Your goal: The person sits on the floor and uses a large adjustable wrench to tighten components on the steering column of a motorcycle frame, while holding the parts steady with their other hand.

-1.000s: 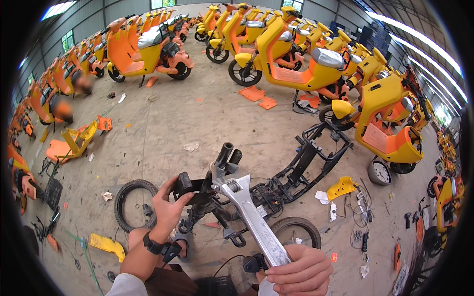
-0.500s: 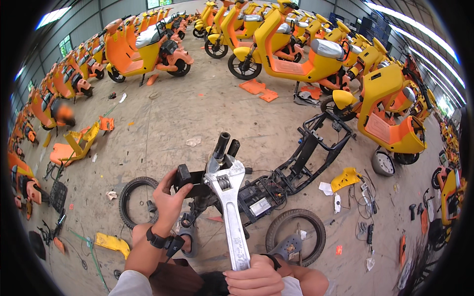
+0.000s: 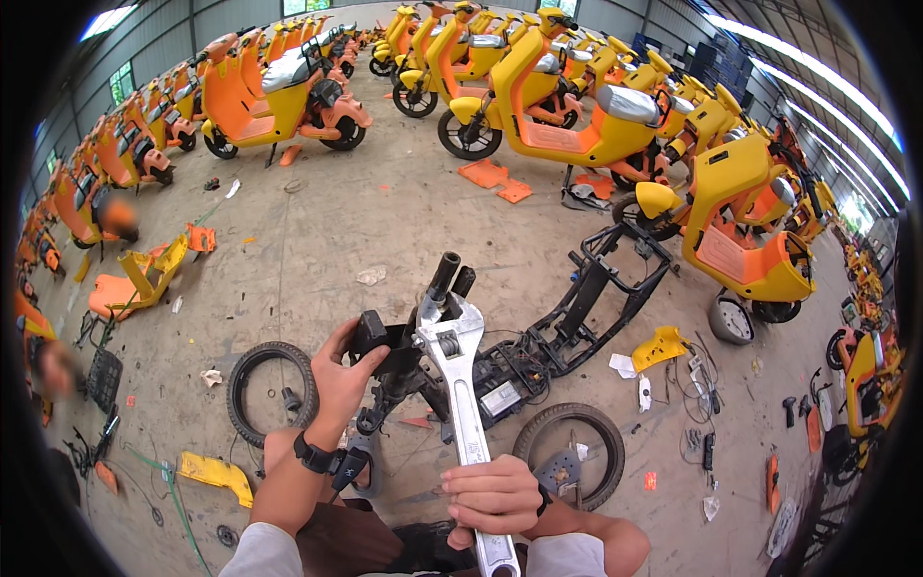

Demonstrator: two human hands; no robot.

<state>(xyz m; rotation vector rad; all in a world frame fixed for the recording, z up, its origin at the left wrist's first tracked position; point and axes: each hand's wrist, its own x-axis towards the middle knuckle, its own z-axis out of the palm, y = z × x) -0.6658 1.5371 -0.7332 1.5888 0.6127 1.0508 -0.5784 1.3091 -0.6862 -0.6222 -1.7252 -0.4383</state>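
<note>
A large silver adjustable wrench point(image 3: 464, 409) runs up from my right hand point(image 3: 493, 495), whose fingers are wrapped round its lower handle. The holed end of the handle sticks out below that hand. At the top, the wrench's jaws lie against the black steering tube point(image 3: 442, 277) of a stripped scooter frame point(image 3: 596, 313); whether they grip it is hard to see. My left hand point(image 3: 338, 380) is closed on a black block-shaped bracket point(image 3: 370, 332) left of the tube, thumb on the near side. A battery-like box with a white label point(image 3: 502, 398) sits in the frame.
Two loose tyres point(image 3: 252, 404) point(image 3: 615, 462) lie either side of my feet. Yellow panels point(image 3: 213, 473) point(image 3: 661, 348), an orange and yellow body piece point(image 3: 144, 279), cables and scraps litter the concrete floor. Rows of yellow and orange scooters point(image 3: 567, 135) stand beyond, one close by the frame's far end.
My right hand has shifted up the wrench handle, so the holed end now shows below it. The wrench still leans against the tube, and my left hand keeps its hold.
</note>
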